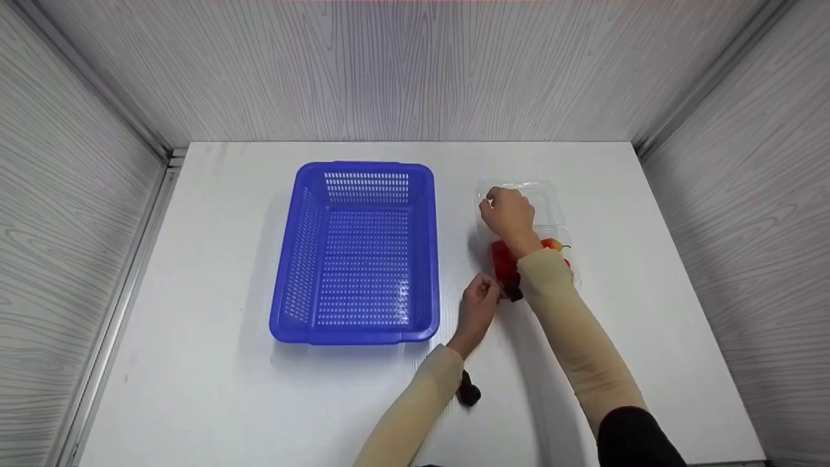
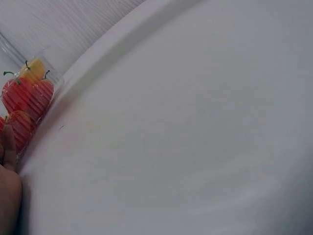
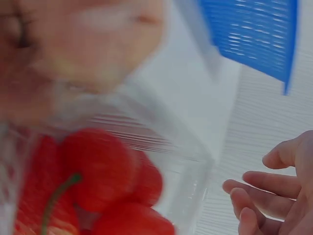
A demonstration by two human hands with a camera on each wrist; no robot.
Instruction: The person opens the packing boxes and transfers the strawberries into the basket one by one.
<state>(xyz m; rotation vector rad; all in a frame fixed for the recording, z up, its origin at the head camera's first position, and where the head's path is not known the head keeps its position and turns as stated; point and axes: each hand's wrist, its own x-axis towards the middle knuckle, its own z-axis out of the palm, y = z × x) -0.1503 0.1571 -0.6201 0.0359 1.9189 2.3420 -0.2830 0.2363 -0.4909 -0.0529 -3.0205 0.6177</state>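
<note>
Here the right hand (image 1: 510, 217) grips the raised lid of a clear plastic box (image 1: 543, 194) near the bench's (image 1: 214, 272) right edge. The left hand (image 1: 480, 305), fingers loosely curled and holding nothing, sits just beside the box's near left corner. Red peppers (image 3: 102, 181) fill the box. A blue basket (image 1: 358, 253) stands mid-bench, to the left.

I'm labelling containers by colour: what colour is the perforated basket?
The basket is blue, clearest in the head view.
</note>
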